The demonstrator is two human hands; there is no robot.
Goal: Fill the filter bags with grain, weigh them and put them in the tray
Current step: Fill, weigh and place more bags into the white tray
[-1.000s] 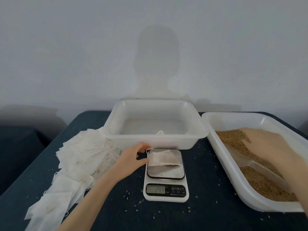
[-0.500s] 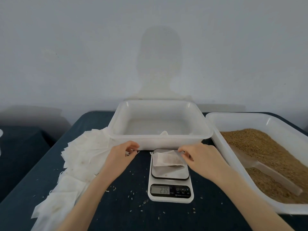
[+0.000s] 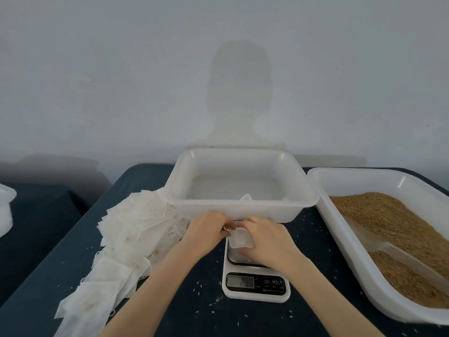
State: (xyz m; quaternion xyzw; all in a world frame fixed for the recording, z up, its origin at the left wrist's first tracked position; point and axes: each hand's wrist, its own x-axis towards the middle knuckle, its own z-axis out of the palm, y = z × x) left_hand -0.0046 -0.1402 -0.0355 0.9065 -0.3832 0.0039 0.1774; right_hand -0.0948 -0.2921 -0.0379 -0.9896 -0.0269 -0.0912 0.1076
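1. On the dark blue table (image 3: 315,239) before me stood a white scale (image 3: 255,283), and my two hands met over its platform.
2. My left hand (image 3: 206,229) pinched the upper left corner of a filter bag (image 3: 239,239) with curled fingers; my right hand (image 3: 264,239) curled round the bag's right side, thumb under its lower edge.
3. Whether the bag rested on the platform or hung just above it, I could not tell.
4. Just behind the scale sat a white tray (image 3: 238,205), a bit of white showing over its near wall.
5. To my right lay a bin of grain (image 3: 388,227) with a clear scoop (image 3: 388,251) half sunk in it.
6. To my left, a heap of empty filter bags (image 3: 126,237) touched the tray's corner.
7. Loose grains (image 3: 198,288) dotted the cloth.
8. Behind all stood a plain pale wall (image 3: 97,69) bearing my shadow (image 3: 240,98); another white container (image 3: 4,210) showed at the far left edge.
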